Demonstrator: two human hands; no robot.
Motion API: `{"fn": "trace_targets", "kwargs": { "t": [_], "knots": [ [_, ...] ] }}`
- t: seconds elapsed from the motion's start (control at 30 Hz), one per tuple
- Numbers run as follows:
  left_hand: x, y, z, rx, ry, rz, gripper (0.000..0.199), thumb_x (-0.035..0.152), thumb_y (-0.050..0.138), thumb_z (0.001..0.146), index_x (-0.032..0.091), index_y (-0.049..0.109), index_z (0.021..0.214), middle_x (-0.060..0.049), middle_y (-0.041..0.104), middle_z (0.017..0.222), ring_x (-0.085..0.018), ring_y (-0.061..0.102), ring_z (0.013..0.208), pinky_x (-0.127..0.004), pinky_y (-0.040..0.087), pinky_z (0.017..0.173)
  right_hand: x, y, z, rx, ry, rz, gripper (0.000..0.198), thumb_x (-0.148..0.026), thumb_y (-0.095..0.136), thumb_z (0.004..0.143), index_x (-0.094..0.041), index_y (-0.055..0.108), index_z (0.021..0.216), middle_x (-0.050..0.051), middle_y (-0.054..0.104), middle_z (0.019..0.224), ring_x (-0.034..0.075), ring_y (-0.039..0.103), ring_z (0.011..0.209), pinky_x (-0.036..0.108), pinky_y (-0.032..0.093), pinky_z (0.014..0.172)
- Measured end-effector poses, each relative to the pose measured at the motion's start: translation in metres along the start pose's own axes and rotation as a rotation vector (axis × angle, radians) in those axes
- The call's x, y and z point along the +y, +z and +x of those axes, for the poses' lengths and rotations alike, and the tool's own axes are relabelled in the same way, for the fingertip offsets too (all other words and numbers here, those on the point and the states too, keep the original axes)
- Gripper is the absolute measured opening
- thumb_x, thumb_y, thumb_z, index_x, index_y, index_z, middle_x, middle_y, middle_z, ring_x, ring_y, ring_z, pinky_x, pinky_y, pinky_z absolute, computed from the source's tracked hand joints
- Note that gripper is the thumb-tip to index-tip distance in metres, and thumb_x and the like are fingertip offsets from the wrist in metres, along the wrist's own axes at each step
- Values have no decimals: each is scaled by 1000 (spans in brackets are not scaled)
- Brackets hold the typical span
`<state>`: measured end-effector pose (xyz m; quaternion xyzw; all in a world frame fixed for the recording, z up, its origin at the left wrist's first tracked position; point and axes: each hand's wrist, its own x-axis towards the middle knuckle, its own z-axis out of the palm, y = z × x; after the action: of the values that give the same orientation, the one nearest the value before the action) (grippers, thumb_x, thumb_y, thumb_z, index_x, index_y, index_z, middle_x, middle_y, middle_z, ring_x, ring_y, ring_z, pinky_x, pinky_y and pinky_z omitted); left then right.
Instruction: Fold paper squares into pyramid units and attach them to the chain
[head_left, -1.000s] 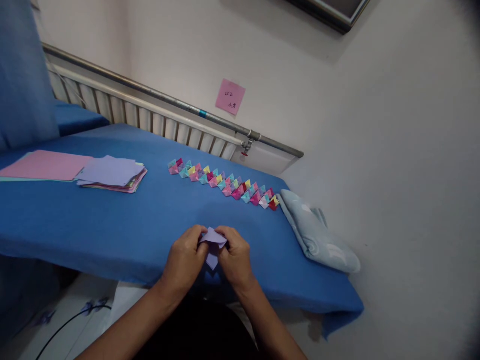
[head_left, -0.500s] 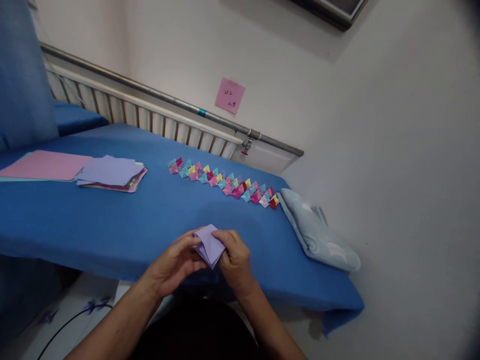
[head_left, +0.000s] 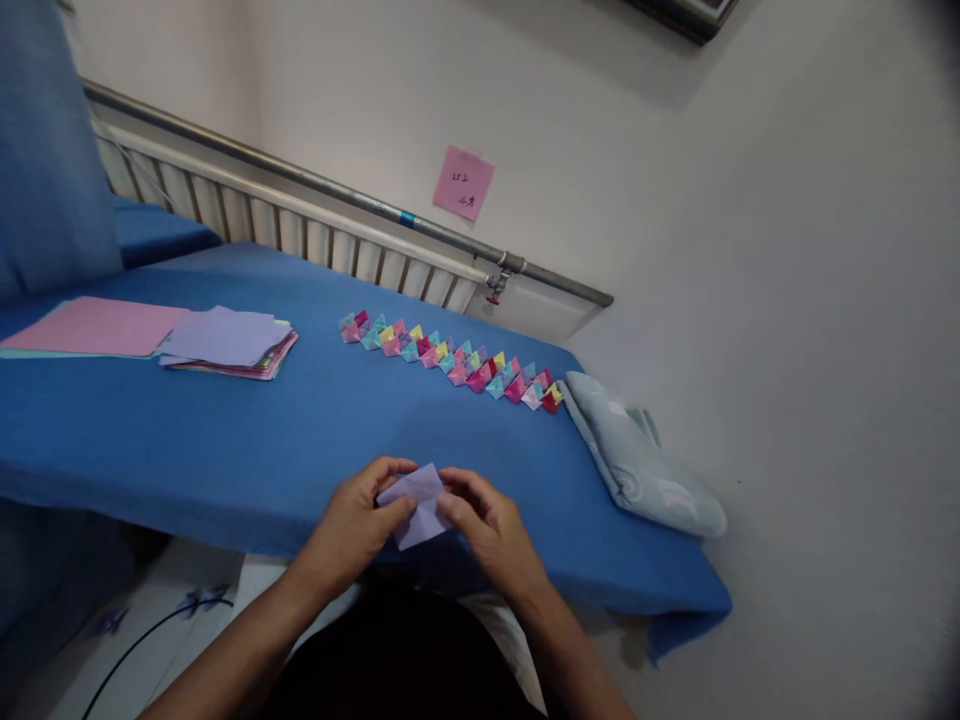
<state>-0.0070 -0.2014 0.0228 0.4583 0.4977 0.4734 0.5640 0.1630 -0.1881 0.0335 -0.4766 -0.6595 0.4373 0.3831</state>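
Note:
Between my two hands is a small folded piece of lilac paper (head_left: 425,500), held above the near edge of the blue-covered table. My left hand (head_left: 352,520) pinches its left side, thumb on top and fingers behind. On the right side, my right hand (head_left: 491,525) grips it the same way, thumb near the middle crease. The paper's underside and some fingertips are hidden. Beyond the hands, rows of small folded paper pieces (head_left: 454,358) in pink, teal, yellow and red lie slantwise on the blue cloth (head_left: 315,430).
To the left lie a stack of coloured paper squares (head_left: 221,340) and larger pink sheets (head_left: 105,325). A folded pale blue blanket (head_left: 637,460) rests at the right end. A radiator (head_left: 300,225) with a pipe runs behind, below a pink note (head_left: 463,183) on the wall.
The lilac paper has gone from a narrow, layered diamond to a flatter, opened square face. Both my thumbs have come onto its front, and my right hand has shifted slightly right.

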Motion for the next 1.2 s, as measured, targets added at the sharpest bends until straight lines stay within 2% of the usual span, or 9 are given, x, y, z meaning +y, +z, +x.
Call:
{"fn": "trace_targets", "kwargs": {
  "t": [0.07,0.17,0.27,0.4,0.57,0.73,0.9,1.07,1.2],
  "knots": [
    [1,2,-3,-27,45,77,33,38,59,72,19,62,99,-1,70,85,-16,62,74,-26,47,66,-5,3,0,-29,45,33,18,-33,63,79,-18,69,87,1,66,75,14,59,70,24,48,63],
    [4,-1,-6,-47,52,136,24,39,57,76,19,65,87,1,65,75,-14,57,69,-24,43,64,-6,5,-1,26,55,31,17,-33,64,78,-18,68,73,-2,58,65,11,51,63,21,41,57],
    [7,-7,-7,-46,38,132,25,42,57,77,19,66,75,2,61,67,-13,53,65,-23,41,62,-4,2,-4,44,47,47,17,-33,64,77,-18,66,70,-3,56,65,11,48,62,21,38,56],
    [9,-10,-9,-57,3,106,25,41,60,74,18,66,68,2,60,65,-13,52,65,-24,40,63,-7,1,-5,-21,111,99,18,-34,63,77,-18,64,70,-3,53,61,10,45,58,21,36,54],
    [10,-7,-9,-71,-54,65,24,40,63,70,18,63,62,2,58,61,-12,51,60,-24,41,60,-11,5,-2,10,98,57,22,-38,61,79,-18,61,69,-4,49,60,9,41,55,20,33,51],
    [6,-7,-6,-132,-126,-1,26,43,63,70,17,62,65,2,57,61,-12,50,59,-24,42,60,-3,9,0,40,180,115,29,-41,54,82,-18,55,64,-5,41,55,9,36,51,21,29,49],
    [4,-10,-3,-66,-158,10,29,45,66,65,17,59,60,4,54,55,-10,48,55,-23,40,56,1,7,-1,44,162,93,27,-42,59,80,-17,60,69,-4,48,61,9,41,56,21,31,52],
    [0,-13,2,51,-134,-2,29,45,68,62,17,62,63,3,57,57,-11,50,54,-24,41,55,9,3,-1,-64,324,189,23,-39,66,70,-18,57,67,-7,46,52,7,38,46,22,30,47],
    [-4,-15,11,59,-157,86,27,44,62,68,17,61,68,3,57,56,-12,51,52,-24,41,53,18,5,3,32,245,151,25,-32,62,72,-20,61,94,-8,45,55,8,39,46,21,31,48]
  ]
}}
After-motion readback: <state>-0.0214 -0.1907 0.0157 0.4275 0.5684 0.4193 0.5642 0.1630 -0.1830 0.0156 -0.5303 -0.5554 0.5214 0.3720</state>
